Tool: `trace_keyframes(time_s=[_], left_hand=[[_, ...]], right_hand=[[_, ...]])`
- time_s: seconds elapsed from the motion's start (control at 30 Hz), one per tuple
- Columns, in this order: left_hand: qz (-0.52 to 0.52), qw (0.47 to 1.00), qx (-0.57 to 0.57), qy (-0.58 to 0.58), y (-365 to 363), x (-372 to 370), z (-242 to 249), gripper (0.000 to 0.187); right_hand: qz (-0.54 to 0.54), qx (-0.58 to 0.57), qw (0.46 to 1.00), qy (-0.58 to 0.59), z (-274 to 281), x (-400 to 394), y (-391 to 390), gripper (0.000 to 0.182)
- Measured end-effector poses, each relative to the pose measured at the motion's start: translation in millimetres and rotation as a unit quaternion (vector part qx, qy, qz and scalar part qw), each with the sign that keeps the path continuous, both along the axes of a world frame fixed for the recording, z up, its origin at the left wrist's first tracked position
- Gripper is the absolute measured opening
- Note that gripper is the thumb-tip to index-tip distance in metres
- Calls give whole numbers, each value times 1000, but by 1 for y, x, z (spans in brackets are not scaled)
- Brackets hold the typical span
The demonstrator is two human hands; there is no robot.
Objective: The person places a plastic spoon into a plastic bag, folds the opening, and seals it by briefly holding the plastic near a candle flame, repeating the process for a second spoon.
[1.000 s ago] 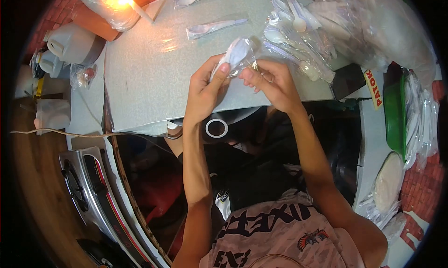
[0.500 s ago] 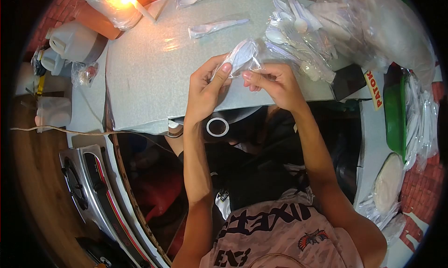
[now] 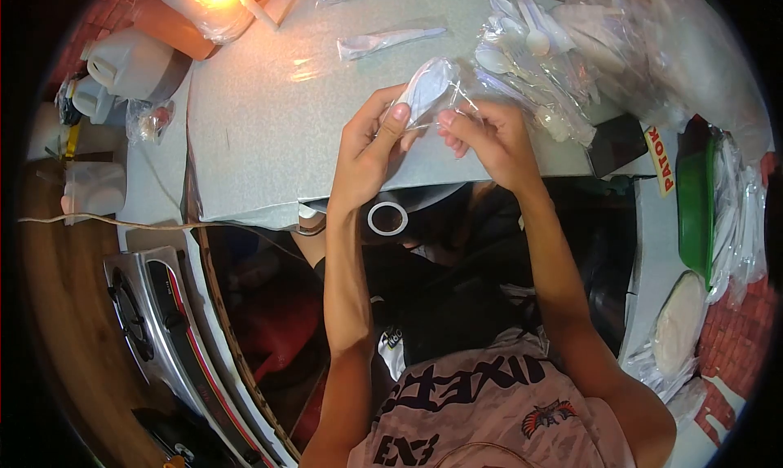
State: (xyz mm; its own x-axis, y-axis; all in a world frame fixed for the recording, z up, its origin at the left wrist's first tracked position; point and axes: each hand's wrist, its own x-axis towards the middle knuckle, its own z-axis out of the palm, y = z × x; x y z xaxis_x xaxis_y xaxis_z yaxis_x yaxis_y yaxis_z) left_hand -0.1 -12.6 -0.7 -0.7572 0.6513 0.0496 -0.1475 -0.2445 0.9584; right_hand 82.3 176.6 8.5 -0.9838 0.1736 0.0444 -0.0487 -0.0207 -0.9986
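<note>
My left hand (image 3: 369, 146) is closed around white plastic cutlery (image 3: 428, 86), its thumb pressed on the lower part and the spoon bowl pointing up and away. A clear plastic wrapper (image 3: 462, 99) surrounds the cutlery and stretches to the right. Thumb and fingers of my right hand (image 3: 491, 140) pinch that wrapper's edge, a little apart from the cutlery itself. Just beyond, a wrapped cutlery packet (image 3: 391, 41) lies flat on the table (image 3: 261, 134). Close to my right hand is a heap of loose white spoons and forks (image 3: 522, 48).
A lit candle (image 3: 259, 11) burns at the back left, near a plastic bag. Jugs (image 3: 134, 64) stand at the left. Large clear bags (image 3: 685, 52), a black box (image 3: 616, 144) and a green tray (image 3: 695, 207) are at the right. A tape roll (image 3: 387, 218) sits below the table edge.
My right hand has moved slightly right from the cutlery, drawing the wrapper out into a taut strip. My left hand keeps its hold. The whole view has shifted a little.
</note>
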Motion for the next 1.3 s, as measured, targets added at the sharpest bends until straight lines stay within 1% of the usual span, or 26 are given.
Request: trace_keyframes(time_s=[0.07,0.13,0.2,0.23,0.3,0.37,0.43,0.47,0.5,0.53,0.6,0.63,0.67,0.73,0.8,0.87,0.9,0.97,1.03,1.17,1.23,1.3], left_hand=[[-1,1000,-7,9,1,3,3,36],[-3,1000,-14,19,4,5,4,35],[37,996,-59,64,6,7,4,33],[37,995,-59,64,8,8,4,33],[81,993,-43,80,13,13,4,31],[86,989,-64,97,12,12,2,31],[94,985,-84,115,9,10,5,31],[115,985,-92,92,6,9,7,31],[137,983,-99,69,4,8,9,31],[138,983,-100,70,0,5,6,31],[109,994,6,9,-4,0,-1,32],[100,995,-17,21,-2,-1,-3,34],[100,995,-17,20,-2,0,-3,34],[80,997,-13,12,-1,-2,-2,34],[89,996,-6,-3,1,0,1,34],[102,995,2,-18,-2,1,2,34],[95,995,8,-25,-4,-1,2,36],[85,996,15,-31,-4,-1,3,39],[97,993,34,-48,-4,0,5,34],[102,993,32,-48,-3,1,5,35],[104,994,-10,-12,-3,2,8,38],[98,995,-13,-5,-4,2,8,37]], right_hand=[[0,14,1000,-13,6,-1,-3,24],[-8,16,1000,11,9,-1,-8,21],[-6,19,1000,18,0,0,-6,20],[-2,22,999,24,-4,1,-5,20],[-5,33,999,18,-7,4,-2,20],[-10,45,999,15,-8,5,0,21],[-14,29,999,25,-9,5,0,18],[-13,29,999,26,-10,4,5,18],[-31,-5,999,21,-11,5,14,18],[-50,-39,998,16,-12,7,23,17],[-44,-44,997,35,-12,9,29,17],[-41,-30,998,26,-10,10,27,17],[-38,-15,999,17,-9,11,27,17],[-38,-18,999,17,-6,12,28,17],[-34,-25,999,16,-7,13,29,17],[-30,-70,996,45,-13,14,35,19],[-28,-70,996,46,-16,13,38,19],[-20,-144,985,95,-22,13,43,21],[-29,-138,985,98,-19,13,39,21],[-40,-114,988,95,-19,12,36,20],[-51,-113,988,91,-19,11,34,20],[-62,-111,988,91,-19,9,33,20]])
